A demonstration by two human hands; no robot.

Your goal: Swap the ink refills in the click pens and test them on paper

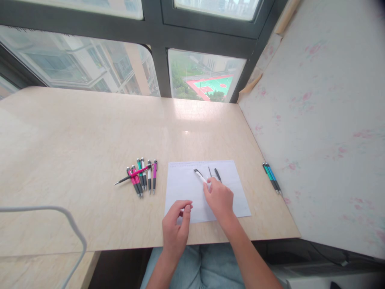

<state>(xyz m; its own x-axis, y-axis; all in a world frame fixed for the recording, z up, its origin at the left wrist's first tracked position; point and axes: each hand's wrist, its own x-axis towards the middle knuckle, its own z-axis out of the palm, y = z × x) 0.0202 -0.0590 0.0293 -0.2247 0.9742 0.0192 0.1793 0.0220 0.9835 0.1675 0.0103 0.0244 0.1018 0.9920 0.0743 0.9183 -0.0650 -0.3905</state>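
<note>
A white sheet of paper [186, 188] lies on the beige table [90, 132] in front of me. My right hand [220, 199] rests on the sheet, closed around a white pen [199, 175] whose tip points up and left. Two short dark pen parts [217, 174] lie on the paper just beyond that hand. My left hand [177, 224] sits at the sheet's near left corner, thumb and fingertips pinched together; what they hold is too small to make out.
Several pink, green and white pens [141, 176] lie in a loose pile left of the paper. Two blue-green pens [272, 177] lie at the table's right edge against the patterned wall [325, 120]. A window runs behind the table. A grey cable [72, 228] loops at the near left.
</note>
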